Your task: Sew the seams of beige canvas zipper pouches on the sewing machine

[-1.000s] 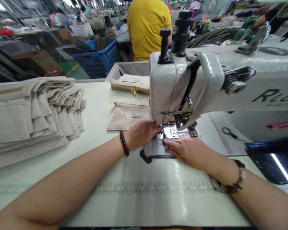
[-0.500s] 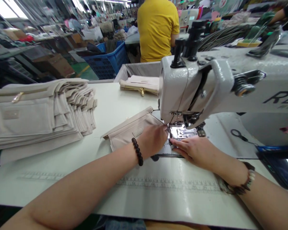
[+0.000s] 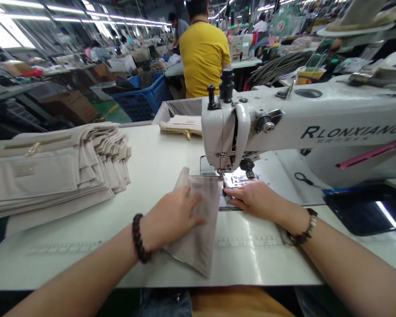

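A beige fabric panel (image 3: 201,237) lies slanted on the table, its upper right corner at the needle of the white sewing machine (image 3: 227,119). Across the panel's left part rests my left hand (image 3: 170,215), slightly blurred, fingers spread on the cloth and the thumb apart. My right hand (image 3: 255,199) is at the shiny metal plate (image 3: 239,178) beside the needle. Its fingers stretch left towards the panel's corner, and nothing shows in its grasp. The exact contact at the fingertips is too small to tell.
A tall stack of beige fabric pieces (image 3: 53,167) with zippers sits at the left. Behind the machine head lies a zippered beige piece (image 3: 181,125). At the right are a phone-like dark device (image 3: 363,209) and small scissors (image 3: 305,178). A person in yellow (image 3: 204,59) sits ahead.
The fabric panel has swung round from the needle's left to lie towards me. My left hand has moved left from the needle and spread out on it. The view has shifted.
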Tool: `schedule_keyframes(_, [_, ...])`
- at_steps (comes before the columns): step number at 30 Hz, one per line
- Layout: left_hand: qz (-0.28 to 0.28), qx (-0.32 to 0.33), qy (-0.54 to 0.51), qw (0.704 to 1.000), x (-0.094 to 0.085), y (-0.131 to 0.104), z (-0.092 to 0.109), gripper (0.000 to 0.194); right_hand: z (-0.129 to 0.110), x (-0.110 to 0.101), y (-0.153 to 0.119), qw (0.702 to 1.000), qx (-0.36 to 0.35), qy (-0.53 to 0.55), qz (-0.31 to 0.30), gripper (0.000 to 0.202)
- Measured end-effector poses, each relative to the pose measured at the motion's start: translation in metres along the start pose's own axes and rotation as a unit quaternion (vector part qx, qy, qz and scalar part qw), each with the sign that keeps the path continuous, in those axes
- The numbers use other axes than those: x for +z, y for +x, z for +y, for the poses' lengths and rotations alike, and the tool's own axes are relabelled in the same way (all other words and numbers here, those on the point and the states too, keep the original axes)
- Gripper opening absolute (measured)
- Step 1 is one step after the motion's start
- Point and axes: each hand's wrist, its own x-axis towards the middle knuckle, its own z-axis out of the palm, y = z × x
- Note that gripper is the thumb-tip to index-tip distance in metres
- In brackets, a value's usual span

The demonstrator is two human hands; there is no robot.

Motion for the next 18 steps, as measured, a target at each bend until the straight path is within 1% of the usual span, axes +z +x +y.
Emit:
schedule_keyframes(3, [-0.015,0.053,-0.022,0.998,0.006,-0.033,0.039,0.065,-0.002,-0.010,-0.002,1.000,0.005,0.006,-0.018,0.017])
schedule_keyframes(5, [-0.005,0.065,-0.007,0.998,0.009,-0.044,0.053,0.072,-0.006,-0.019,-0.006,0.999,0.002,0.001,-0.035,0.015])
schedule_keyframes(8, [0.030,0.068,0.031,0.997,0.011,-0.046,0.054,0.074,-0.019,-0.028,-0.018,0.998,-0.009,-0.011,-0.060,0.015])
schedule_keyframes(10, [0.060,0.089,0.042,0.993,0.013,-0.046,0.051,0.071,-0.030,-0.028,-0.031,0.998,-0.024,-0.007,-0.058,0.013])
schedule_keyframes(12, [0.083,0.135,0.025,0.987,0.015,-0.047,0.050,0.057,-0.042,-0.022,-0.047,0.999,-0.042,0.009,-0.031,0.012])
schedule_keyframes(14, [0.104,0.186,-0.010,0.977,0.019,-0.049,0.053,0.038,-0.055,-0.012,-0.064,0.998,-0.053,0.031,0.016,0.014])
schedule_keyframes(16, [0.128,0.209,-0.028,0.969,0.023,-0.050,0.057,0.032,-0.065,0.000,-0.079,0.995,-0.048,0.059,0.072,0.019])
schedule_keyframes(18, [0.146,0.203,-0.018,0.968,0.027,-0.049,0.062,0.033,-0.074,0.009,-0.091,0.986,-0.020,0.088,0.138,0.020])
